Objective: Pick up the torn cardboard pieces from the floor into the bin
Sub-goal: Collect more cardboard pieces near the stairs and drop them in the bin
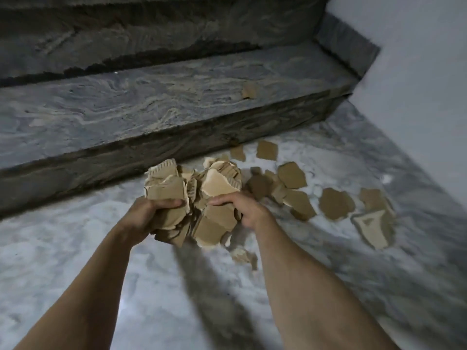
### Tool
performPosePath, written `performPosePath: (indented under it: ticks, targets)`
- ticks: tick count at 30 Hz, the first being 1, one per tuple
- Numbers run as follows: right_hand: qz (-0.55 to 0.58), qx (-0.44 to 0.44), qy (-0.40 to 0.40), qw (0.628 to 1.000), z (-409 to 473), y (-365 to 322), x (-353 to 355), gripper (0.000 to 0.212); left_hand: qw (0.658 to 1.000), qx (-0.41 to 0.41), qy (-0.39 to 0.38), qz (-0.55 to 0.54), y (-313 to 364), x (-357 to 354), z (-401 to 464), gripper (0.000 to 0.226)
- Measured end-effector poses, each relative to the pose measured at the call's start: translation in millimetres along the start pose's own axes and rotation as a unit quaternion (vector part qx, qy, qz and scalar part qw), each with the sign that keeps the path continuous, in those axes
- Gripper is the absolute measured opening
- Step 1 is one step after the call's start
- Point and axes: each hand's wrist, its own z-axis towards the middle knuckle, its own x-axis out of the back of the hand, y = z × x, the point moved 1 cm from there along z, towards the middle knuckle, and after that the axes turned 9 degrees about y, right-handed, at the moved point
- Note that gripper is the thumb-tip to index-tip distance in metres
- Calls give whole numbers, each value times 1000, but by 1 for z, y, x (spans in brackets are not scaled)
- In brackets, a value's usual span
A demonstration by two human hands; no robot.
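Note:
A big bundle of torn brown cardboard pieces (194, 198) is pressed between both hands above the marble floor. My left hand (146, 215) grips its left side, my right hand (242, 210) grips its right side. Several loose cardboard pieces (336, 203) lie on the floor to the right of the bundle. One small piece (243, 256) sits blurred just below the bundle, and another piece (249, 90) lies on the step. No bin is in view.
A grey marble step (151, 97) runs across the view behind the bundle, with a second riser above it. A pale wall (417, 84) closes the right side. The marble floor (75, 248) stretches left and toward me.

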Motion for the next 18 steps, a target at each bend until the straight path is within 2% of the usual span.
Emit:
performPosePath:
  ticks: [1, 3, 6, 8, 10, 12, 15, 18]
  targets:
    - [19, -18, -2, 1000, -6, -7, 17, 2, 1000, 7, -21, 2, 13, -18, 3, 70]
    - [57, -54, 3, 997, -23, -19, 56, 16, 998, 28, -59, -6, 41, -55, 1, 71]
    - [88, -80, 42, 992, -78, -37, 111, 5, 992, 61, -109, 20, 88, -108, -28, 67]
    - [100, -84, 84, 988, -125, -51, 147, 29, 984, 83, -151, 48, 121, -142, -61, 72]
    - [132, -73, 107, 983, -180, -67, 178, 24, 977, 109, -177, 57, 155, -172, -100, 63]
    - [182, -57, 117, 975, -246, -86, 203, 37, 971, 128, -190, 72, 193, -198, -146, 57]
    - [231, -30, 136, 963, -342, -114, 230, 58, 957, 138, -234, 101, 250, -226, -219, 62]
    - [273, -23, 172, 946, -457, -141, 249, 56, 938, 135, -285, 145, 315, -250, -301, 54]
